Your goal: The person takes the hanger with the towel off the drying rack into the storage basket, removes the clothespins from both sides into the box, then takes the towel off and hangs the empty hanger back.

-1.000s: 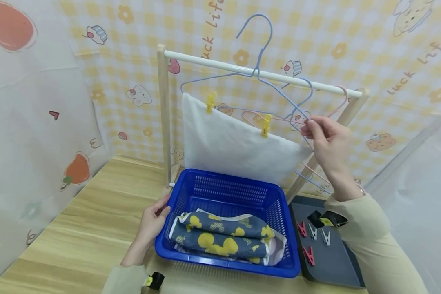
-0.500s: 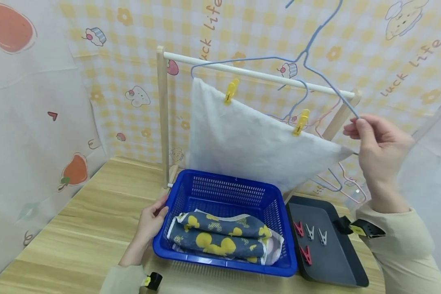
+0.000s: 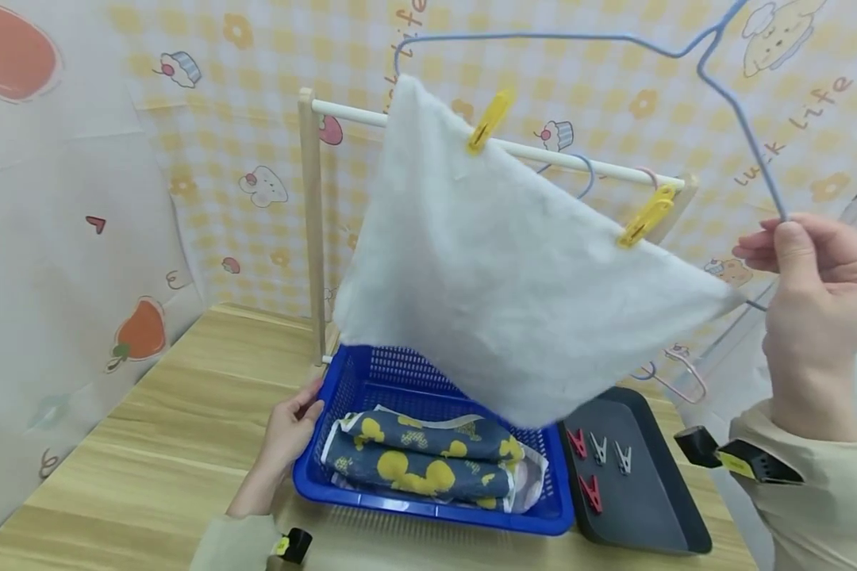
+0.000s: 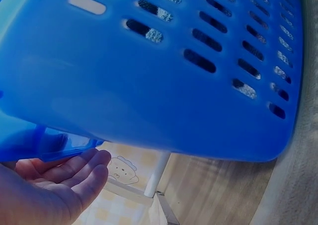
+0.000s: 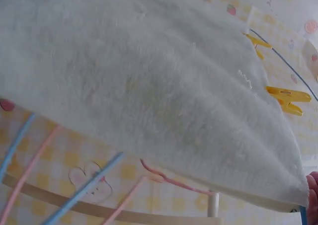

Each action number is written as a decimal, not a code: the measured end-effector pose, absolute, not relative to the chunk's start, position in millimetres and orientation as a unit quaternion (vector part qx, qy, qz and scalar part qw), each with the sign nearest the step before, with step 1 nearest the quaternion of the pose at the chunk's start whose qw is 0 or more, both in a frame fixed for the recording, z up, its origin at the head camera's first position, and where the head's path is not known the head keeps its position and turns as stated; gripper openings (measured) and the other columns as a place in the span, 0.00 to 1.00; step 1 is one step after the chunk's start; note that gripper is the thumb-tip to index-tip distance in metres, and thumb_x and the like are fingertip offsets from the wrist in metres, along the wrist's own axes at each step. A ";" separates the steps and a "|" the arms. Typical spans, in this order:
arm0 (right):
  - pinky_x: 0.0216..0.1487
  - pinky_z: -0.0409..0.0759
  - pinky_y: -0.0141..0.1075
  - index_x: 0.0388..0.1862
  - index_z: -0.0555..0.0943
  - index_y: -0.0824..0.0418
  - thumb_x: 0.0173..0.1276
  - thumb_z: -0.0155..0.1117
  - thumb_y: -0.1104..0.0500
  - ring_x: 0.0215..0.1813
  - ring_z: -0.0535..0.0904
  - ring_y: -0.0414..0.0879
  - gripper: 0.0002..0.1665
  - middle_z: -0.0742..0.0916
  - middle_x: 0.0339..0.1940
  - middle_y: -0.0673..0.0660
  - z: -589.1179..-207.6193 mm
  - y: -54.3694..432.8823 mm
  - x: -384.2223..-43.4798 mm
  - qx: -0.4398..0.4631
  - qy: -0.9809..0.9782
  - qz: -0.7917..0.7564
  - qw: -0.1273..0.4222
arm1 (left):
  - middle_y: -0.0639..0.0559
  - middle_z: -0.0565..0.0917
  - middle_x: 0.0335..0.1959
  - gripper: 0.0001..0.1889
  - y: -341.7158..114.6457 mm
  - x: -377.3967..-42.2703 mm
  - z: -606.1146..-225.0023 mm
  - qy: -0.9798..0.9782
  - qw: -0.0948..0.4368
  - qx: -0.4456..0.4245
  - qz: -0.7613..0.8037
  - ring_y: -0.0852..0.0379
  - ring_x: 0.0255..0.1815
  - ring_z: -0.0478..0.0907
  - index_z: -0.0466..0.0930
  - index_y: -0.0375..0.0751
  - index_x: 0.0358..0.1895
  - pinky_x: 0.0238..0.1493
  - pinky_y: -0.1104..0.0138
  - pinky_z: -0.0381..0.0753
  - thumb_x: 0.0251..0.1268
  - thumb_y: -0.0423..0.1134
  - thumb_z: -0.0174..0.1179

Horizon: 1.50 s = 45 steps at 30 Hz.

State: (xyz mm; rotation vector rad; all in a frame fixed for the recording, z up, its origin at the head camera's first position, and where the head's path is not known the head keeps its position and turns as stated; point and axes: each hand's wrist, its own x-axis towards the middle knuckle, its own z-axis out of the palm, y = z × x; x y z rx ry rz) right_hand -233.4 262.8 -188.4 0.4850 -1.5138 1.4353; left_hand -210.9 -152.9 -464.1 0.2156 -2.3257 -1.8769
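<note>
Pale beige sleeves [image 3: 821, 496], seemingly plain; black wrist straps [image 3: 774, 463], yellow labels [image 3: 735, 464].

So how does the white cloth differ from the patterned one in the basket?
The white cloth is plain; the patterned cloth is dark grey-blue with yellow shapes and white edging. The white cloth hangs spread from a tilted blue hanger, two yellow clips on its top edge; the patterned cloth lies folded in the blue basket. Both look like fabric.

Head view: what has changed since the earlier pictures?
The blue wire hanger, gripped throughout by the right hand, has moved right and up in view; its white cloth now hides much of the far rim of the blue plastic basket. Unchanged: left hand at the basket, patterned navy cloth inside.
</note>
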 end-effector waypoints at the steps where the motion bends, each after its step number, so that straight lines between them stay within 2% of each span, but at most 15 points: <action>1: 0.33 0.81 0.25 0.32 0.78 0.82 0.64 0.60 0.70 0.26 0.82 0.44 0.10 0.86 0.24 0.58 -191.3 260.9 -232.9 0.203 -0.622 0.588 0.475 | 0.36 0.67 0.64 0.20 -153.1 -211.0 -464.2 -0.774 0.075 0.071 -0.624 0.44 0.64 0.64 0.65 0.24 0.62 0.45 0.89 0.64 0.67 0.24 0.48; 6: 0.31 0.81 0.25 0.31 0.78 0.85 0.62 0.59 0.75 0.25 0.82 0.43 0.08 0.86 0.23 0.57 -220.2 251.5 -230.0 0.234 -0.642 0.584 0.438 | 0.38 0.67 0.64 0.20 -152.6 -211.0 -463.8 -0.769 0.082 0.064 -0.631 0.44 0.64 0.64 0.65 0.24 0.62 0.42 0.91 0.64 0.66 0.24 0.48; 12: 0.30 0.81 0.25 0.31 0.77 0.86 0.63 0.56 0.77 0.25 0.82 0.41 0.07 0.86 0.23 0.55 -261.3 247.2 -223.8 0.275 -0.671 0.585 0.364 | 0.39 0.68 0.63 0.21 -153.2 -211.0 -462.2 -0.771 0.084 0.059 -0.628 0.45 0.65 0.64 0.66 0.26 0.62 0.45 0.90 0.63 0.66 0.24 0.49; 15: 0.30 0.81 0.25 0.32 0.77 0.85 0.64 0.54 0.77 0.25 0.82 0.39 0.07 0.86 0.23 0.52 -280.1 247.4 -221.7 0.269 -0.707 0.565 0.330 | 0.38 0.67 0.64 0.20 -156.6 -210.3 -458.6 -0.783 0.072 0.055 -0.615 0.45 0.65 0.63 0.65 0.26 0.62 0.48 0.88 0.63 0.67 0.25 0.48; 19: 0.30 0.81 0.24 0.34 0.80 0.79 0.65 0.52 0.79 0.26 0.82 0.36 0.08 0.86 0.25 0.50 -304.0 248.4 -223.2 0.284 -0.751 0.524 0.283 | 0.36 0.68 0.64 0.20 -163.6 -206.3 -446.1 -0.781 0.067 0.063 -0.618 0.46 0.64 0.65 0.64 0.27 0.64 0.52 0.84 0.65 0.72 0.30 0.45; 22: 0.30 0.80 0.23 0.34 0.82 0.70 0.64 0.51 0.80 0.27 0.81 0.35 0.14 0.86 0.26 0.49 -319.8 246.9 -225.0 0.306 -0.763 0.510 0.252 | 0.32 0.68 0.63 0.21 -167.0 -201.1 -431.5 -0.746 0.121 0.051 -0.653 0.54 0.62 0.69 0.61 0.25 0.65 0.54 0.83 0.67 0.76 0.35 0.40; 26: 0.28 0.80 0.24 0.33 0.83 0.67 0.61 0.50 0.84 0.26 0.81 0.36 0.19 0.85 0.24 0.50 -339.5 245.7 -231.0 0.328 -0.760 0.515 0.224 | 0.26 0.66 0.61 0.23 -165.5 -198.9 -416.4 -0.699 0.207 -0.036 -0.684 0.70 0.55 0.72 0.57 0.19 0.64 0.55 0.81 0.69 0.78 0.36 0.35; 27: 0.28 0.80 0.24 0.33 0.83 0.67 0.61 0.50 0.84 0.25 0.81 0.36 0.19 0.85 0.23 0.50 -344.0 245.9 -232.6 0.328 -0.764 0.511 0.220 | 0.29 0.69 0.60 0.23 -164.5 -199.4 -414.5 -0.691 0.216 -0.056 -0.687 0.73 0.54 0.72 0.56 0.18 0.64 0.56 0.80 0.70 0.78 0.36 0.34; 30: 0.26 0.80 0.25 0.32 0.81 0.71 0.60 0.50 0.84 0.24 0.81 0.37 0.16 0.84 0.22 0.55 -357.1 246.5 -235.9 0.320 -0.773 0.511 0.198 | 0.50 0.78 0.54 0.21 -160.8 -201.4 -413.0 -0.690 0.235 -0.069 -0.681 0.75 0.49 0.73 0.60 0.17 0.62 0.52 0.81 0.72 0.76 0.33 0.37; 33: 0.24 0.80 0.27 0.32 0.81 0.72 0.63 0.52 0.81 0.23 0.80 0.38 0.11 0.84 0.21 0.57 -367.8 246.7 -235.5 0.288 -0.800 0.493 0.181 | 0.72 0.80 0.38 0.16 -158.9 -202.3 -414.9 -0.708 0.260 -0.018 -0.657 0.74 0.38 0.76 0.71 0.20 0.55 0.40 0.82 0.76 0.72 0.29 0.45; 36: 0.22 0.79 0.27 0.32 0.81 0.71 0.65 0.55 0.76 0.22 0.80 0.38 0.08 0.84 0.20 0.56 -377.5 245.8 -234.4 0.251 -0.832 0.463 0.171 | 0.67 0.80 0.29 0.10 -160.8 -201.5 -418.1 -0.738 0.271 0.022 -0.617 0.72 0.28 0.73 0.78 0.22 0.43 0.26 0.81 0.73 0.67 0.28 0.52; 38: 0.21 0.79 0.27 0.31 0.82 0.69 0.66 0.56 0.73 0.22 0.80 0.38 0.08 0.84 0.20 0.54 -383.1 244.9 -234.1 0.235 -0.850 0.441 0.169 | 0.59 0.79 0.25 0.08 -163.5 -200.5 -419.8 -0.760 0.260 0.026 -0.594 0.69 0.23 0.70 0.79 0.23 0.36 0.21 0.79 0.70 0.66 0.28 0.55; 41: 0.22 0.79 0.27 0.30 0.83 0.66 0.65 0.59 0.71 0.21 0.79 0.37 0.07 0.84 0.19 0.51 -389.2 243.4 -235.0 0.222 -0.869 0.409 0.171 | 0.52 0.75 0.20 0.09 -167.9 -199.1 -422.7 -0.791 0.214 0.012 -0.573 0.66 0.19 0.67 0.78 0.26 0.31 0.17 0.76 0.68 0.67 0.30 0.54; 45: 0.23 0.79 0.26 0.30 0.83 0.64 0.64 0.61 0.70 0.21 0.78 0.36 0.06 0.83 0.18 0.48 -393.0 242.2 -237.8 0.220 -0.882 0.377 0.175 | 0.51 0.73 0.18 0.12 -170.8 -197.6 -425.8 -0.800 0.140 -0.007 -0.583 0.63 0.16 0.69 0.75 0.27 0.30 0.15 0.72 0.71 0.72 0.31 0.48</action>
